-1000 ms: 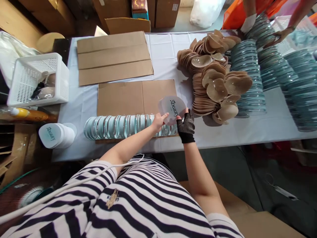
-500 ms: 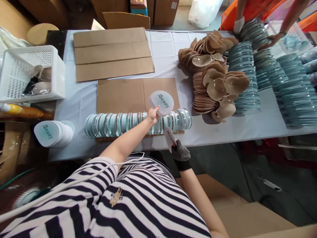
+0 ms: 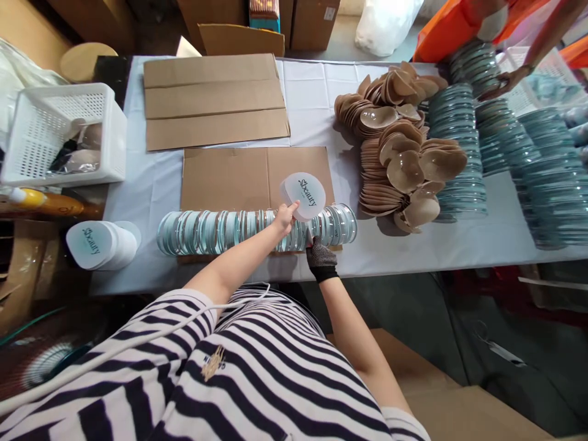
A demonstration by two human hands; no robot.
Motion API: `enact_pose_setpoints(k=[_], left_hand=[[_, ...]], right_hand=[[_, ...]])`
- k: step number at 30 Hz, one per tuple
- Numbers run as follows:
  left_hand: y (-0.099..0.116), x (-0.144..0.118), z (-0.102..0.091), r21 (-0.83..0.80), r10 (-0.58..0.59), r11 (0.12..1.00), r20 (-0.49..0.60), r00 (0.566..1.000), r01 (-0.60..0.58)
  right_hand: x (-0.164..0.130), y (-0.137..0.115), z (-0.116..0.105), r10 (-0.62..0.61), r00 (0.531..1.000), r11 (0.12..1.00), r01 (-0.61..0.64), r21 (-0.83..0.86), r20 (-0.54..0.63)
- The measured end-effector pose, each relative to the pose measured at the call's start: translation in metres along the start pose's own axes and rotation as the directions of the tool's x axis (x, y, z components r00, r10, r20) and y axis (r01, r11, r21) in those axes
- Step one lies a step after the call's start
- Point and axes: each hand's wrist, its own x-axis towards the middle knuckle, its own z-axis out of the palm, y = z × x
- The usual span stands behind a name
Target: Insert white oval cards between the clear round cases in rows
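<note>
My bare left hand [image 3: 285, 218] is closed on a small stack of white rounded cards [image 3: 307, 191], the top one printed "beauty". It is above a long row of clear, round plastic cases [image 3: 229, 231] standing on edge, pale inserts showing in many of them. My right hand [image 3: 323, 258], in a dark knit glove, is closed at the row's near side, right of the middle. Between its fingers is a single card [image 3: 309, 235], edge-on against the cases and mostly hidden. A further stack of printed cards [image 3: 92, 246] lies at the table's left end.
Flat cardboard [image 3: 220, 177] lies behind the row, with a folded sheet [image 3: 215, 101] farther back. Tan moulded cups [image 3: 404, 168] and stacked clear cases [image 3: 459, 147] fill the right side. A co-worker's hand [image 3: 500, 84] touches cases there. At left is a white basket [image 3: 117, 141].
My right hand has moved up and slightly left, bringing its card from in front of the row to the cases. My left hand stays almost in place with its cards.
</note>
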Motion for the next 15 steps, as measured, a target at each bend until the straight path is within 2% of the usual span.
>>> enact_pose_setpoints(k=[4, 8, 15], left_hand=[[0.001, -0.001, 0.000, -0.021, -0.008, 1.000, -0.009, 1.000, 0.008], [0.000, 0.000, 0.000, -0.019, -0.011, 1.000, -0.004, 1.000, 0.011], [0.000, 0.001, -0.001, -0.010, 0.010, 1.000, 0.008, 1.000, -0.010]], right_hand=[[0.010, 0.002, -0.014, 0.052, 0.999, 0.999, -0.052, 0.002, 0.008], [0.004, 0.008, -0.025, -0.023, 0.999, 1.000, 0.023, 0.002, 0.045], [0.016, -0.002, -0.025, -0.082, 0.996, 0.996, 0.081, -0.037, -0.021]])
